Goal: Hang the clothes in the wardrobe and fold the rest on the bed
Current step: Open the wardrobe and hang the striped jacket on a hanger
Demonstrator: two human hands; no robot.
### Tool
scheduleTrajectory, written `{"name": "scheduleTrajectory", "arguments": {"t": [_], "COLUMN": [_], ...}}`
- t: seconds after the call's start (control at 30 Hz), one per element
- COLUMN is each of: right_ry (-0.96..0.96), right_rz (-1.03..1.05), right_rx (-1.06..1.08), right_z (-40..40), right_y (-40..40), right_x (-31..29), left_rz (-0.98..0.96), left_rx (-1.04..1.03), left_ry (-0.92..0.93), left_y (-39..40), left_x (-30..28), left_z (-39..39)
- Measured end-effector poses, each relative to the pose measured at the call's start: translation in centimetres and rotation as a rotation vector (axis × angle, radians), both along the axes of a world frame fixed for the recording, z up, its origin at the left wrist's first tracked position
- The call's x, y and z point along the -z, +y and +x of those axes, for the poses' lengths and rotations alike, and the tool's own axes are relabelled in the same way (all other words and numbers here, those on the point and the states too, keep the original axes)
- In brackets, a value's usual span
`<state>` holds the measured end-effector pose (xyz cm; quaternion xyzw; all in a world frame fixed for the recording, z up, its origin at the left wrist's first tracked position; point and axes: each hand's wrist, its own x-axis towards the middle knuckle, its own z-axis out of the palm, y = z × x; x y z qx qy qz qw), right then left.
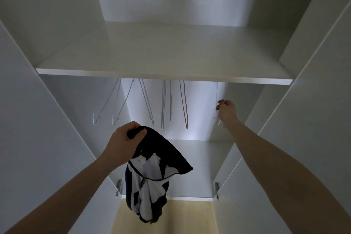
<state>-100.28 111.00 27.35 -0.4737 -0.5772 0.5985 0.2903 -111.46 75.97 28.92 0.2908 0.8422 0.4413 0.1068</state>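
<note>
Left hand (122, 139): fingers clenched on dark-and-white zip jacket (150, 176), hanging near | Right hand (227, 112): fingers pinch rightmost white hanger (217, 100) | Wardrobe shelf (163, 74) above | No legible writing

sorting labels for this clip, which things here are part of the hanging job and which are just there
In the job:
- dark and white garment, gripped by the left hand
- white hanger at far right, held by the right hand
- wardrobe

Just there:
- other empty hangers
- upper shelf
- door hinges
- yellowish floor
</note>
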Motion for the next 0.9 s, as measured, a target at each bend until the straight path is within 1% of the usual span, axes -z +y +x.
{"name": "scheduleTrajectory", "arguments": {"t": [0.07, 0.17, 0.27, 0.4, 0.5, 0.7, 0.9], "right_ry": [0.021, -0.048, -0.108, -0.189, -0.236, -0.227, -0.315], "right_rz": [0.008, 0.026, 0.083, 0.224, 0.261, 0.336, 0.475], "right_rx": [0.020, 0.026, 0.074, 0.125, 0.132, 0.067, -0.012], "right_z": [1.7, 4.6, 8.0, 14.0, 18.9, 28.2, 36.5], "right_y": [-0.4, -2.5, -6.0, -12.9, -18.4, -30.2, -38.0], "right_x": [-0.8, -1.2, -0.1, 1.4, 2.2, 1.7, -0.6], "left_rz": [0.018, 0.043, 0.000, -0.050, -0.016, 0.098, 0.101], "left_rx": [0.006, 0.028, 0.042, 0.099, 0.159, 0.191, 0.185], "left_ry": [-0.011, 0.010, 0.147, 0.371, 0.425, 0.390, 0.320], "left_y": [-1.2, -3.1, -5.6, -10.3, -13.0, -16.7, -18.8], "left_x": [0.1, 0.1, 0.1, 0.6, 1.0, 1.8, 1.3], "left_z": [0.3, 0.8, 1.8, 3.3, 3.8, 5.2, 6.9]}}
